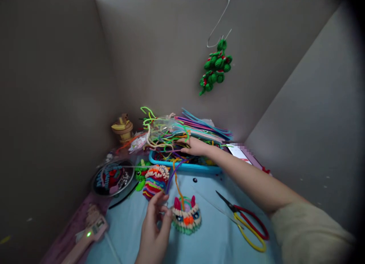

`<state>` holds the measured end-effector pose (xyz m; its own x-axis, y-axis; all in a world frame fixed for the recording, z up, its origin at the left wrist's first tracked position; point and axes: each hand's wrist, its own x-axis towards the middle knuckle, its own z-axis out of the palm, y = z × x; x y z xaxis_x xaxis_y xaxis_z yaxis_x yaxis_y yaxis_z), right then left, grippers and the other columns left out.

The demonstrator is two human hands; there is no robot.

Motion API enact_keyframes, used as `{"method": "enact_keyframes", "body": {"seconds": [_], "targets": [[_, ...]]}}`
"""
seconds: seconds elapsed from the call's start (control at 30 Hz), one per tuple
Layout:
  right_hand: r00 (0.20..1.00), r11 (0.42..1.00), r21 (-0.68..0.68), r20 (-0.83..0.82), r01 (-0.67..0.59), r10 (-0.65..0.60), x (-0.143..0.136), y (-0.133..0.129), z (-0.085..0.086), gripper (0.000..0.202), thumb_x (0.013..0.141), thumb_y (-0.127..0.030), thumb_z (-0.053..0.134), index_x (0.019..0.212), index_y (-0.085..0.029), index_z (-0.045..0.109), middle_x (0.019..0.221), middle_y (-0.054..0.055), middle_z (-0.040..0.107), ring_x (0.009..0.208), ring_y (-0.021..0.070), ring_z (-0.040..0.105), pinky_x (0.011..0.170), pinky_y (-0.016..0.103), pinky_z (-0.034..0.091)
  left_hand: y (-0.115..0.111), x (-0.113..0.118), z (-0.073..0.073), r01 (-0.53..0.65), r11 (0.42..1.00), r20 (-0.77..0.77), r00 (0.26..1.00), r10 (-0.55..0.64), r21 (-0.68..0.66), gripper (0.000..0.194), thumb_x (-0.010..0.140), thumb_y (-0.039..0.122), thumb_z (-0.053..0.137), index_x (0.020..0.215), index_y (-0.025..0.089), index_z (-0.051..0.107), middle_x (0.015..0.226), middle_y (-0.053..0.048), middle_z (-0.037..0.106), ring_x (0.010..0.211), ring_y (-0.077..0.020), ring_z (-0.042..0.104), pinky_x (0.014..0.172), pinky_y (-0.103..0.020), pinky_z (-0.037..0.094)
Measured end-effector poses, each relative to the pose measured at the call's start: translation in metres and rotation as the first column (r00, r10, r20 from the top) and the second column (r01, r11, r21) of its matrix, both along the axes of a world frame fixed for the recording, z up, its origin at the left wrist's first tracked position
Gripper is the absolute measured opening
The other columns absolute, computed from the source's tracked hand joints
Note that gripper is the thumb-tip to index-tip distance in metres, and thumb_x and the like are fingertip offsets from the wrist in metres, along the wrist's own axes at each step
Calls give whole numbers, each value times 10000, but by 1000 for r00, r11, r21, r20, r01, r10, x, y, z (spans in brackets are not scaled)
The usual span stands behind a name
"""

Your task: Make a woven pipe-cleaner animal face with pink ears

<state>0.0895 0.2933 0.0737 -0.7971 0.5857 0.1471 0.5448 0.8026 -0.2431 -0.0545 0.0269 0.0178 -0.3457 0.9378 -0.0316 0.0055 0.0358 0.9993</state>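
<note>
Beside the round pipe-cleaner animal face [188,220], with its pink ears, blue eyes and orange nose, is my left hand [155,224]. Its fingers are bent, with a gap between thumb and forefinger, and nothing shows plainly in them. A purple pipe cleaner [173,174] ends close to those fingertips. An orange pipe cleaner [177,182] rises from the face towards the tray. My right hand [192,146] reaches into the heap of coloured pipe cleaners [168,132] over the blue tray [194,167]. Its fingers are spread among the strands, tips partly hidden.
Scissors [242,224] with red and yellow handles lie open at the right. A striped pipe-cleaner piece [156,182], a green figure [141,172], a round dish [129,176] and a glue gun [89,237] stand left. A green ornament [218,64] hangs on the back wall.
</note>
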Motion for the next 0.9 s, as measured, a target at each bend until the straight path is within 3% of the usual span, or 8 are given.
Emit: {"method": "enact_keyframes", "body": {"seconds": [0.13, 0.27, 0.4, 0.57, 0.63, 0.7, 0.8, 0.9], "targets": [[987, 993, 67, -123, -97, 104, 12, -28, 16, 327, 795, -171, 500, 1107, -165, 597, 1134, 90, 608, 1081, 205, 523, 958, 348, 362, -1, 2, 3, 10, 1000, -7, 1000, -10, -4, 500, 745, 406, 579, 1177, 181, 466, 1151, -142, 570, 783, -160, 592, 715, -293, 479], [993, 993, -43, -28, -112, 111, 3, -52, 0, 577, 732, -250, 596, 1280, -133, 458, 1216, 139, 556, 1096, 249, 510, 928, 369, 389, 0, 3, 3, 16, 1000, -12, 1000, -16, -6, 492, 731, 421, 593, 1149, 179, 500, 1107, -135, 597, 795, -175, 597, 712, -295, 481], [994, 983, -147, -32, -108, 104, -11, -49, -18, 582, 736, -298, 614, 1268, -117, 460, 1245, 145, 533, 1103, 249, 512, 913, 341, 398, 1, 5, 2, 6, 1000, -37, 999, -6, -12, 490, 708, 442, 612, 1110, 170, 542, 1030, -122, 627, 794, -190, 601, 691, -291, 481], [995, 987, -123, -14, -99, 98, -17, -30, -24, 299, 765, -347, 603, 995, -156, 616, 942, 72, 655, 831, 200, 595, 717, 277, 439, 0, 8, 1, -52, 999, -81, 995, 53, 13, 413, 730, 464, 583, 1013, 164, 608, 824, -70, 649, 702, -175, 591, 642, -269, 467], [999, 991, -131, -36, -12, 8, -14, -18, -26, 225, 798, -352, 567, 911, -167, 629, 849, 41, 656, 745, 167, 588, 662, 249, 427, 0, 6, 3, -28, 999, -119, 992, 31, 23, 379, 729, 456, 587, 965, 163, 636, 818, -74, 651, 709, -180, 592, 647, -269, 466], [983, 979, -129, -71, 159, -169, -10, -1, -28, 210, 813, -351, 548, 874, -168, 632, 797, 28, 653, 708, 155, 583, 646, 240, 422, 1, 4, 6, 17, 1000, -150, 989, -13, 24, 364, 718, 451, 599, 933, 162, 657, 860, -92, 656, 754, -196, 600, 668, -274, 471], [888, 897, -106, -132, 429, -440, -2, 31, -29, 211, 802, -330, 557, 865, -147, 643, 797, 51, 664, 727, 174, 601, 666, 250, 433, 1, -1, 8, 37, 999, -170, 985, -30, 40, 357, 707, 453, 604, 906, 164, 672, 940, -111, 654, 816, -213, 604, 692, -281, 477], [810, 824, -34, -167, 565, -562, 1, 62, -24, 231, 780, -340, 574, 869, -142, 653, 788, 64, 668, 744, 194, 613, 668, 258, 444, 1, -4, 6, 28, 998, -198, 980, -17, 54, 348, 723, 442, 590, 915, 164, 673, 970, -116, 648, 843, -216, 603, 700, -282, 478]]}}
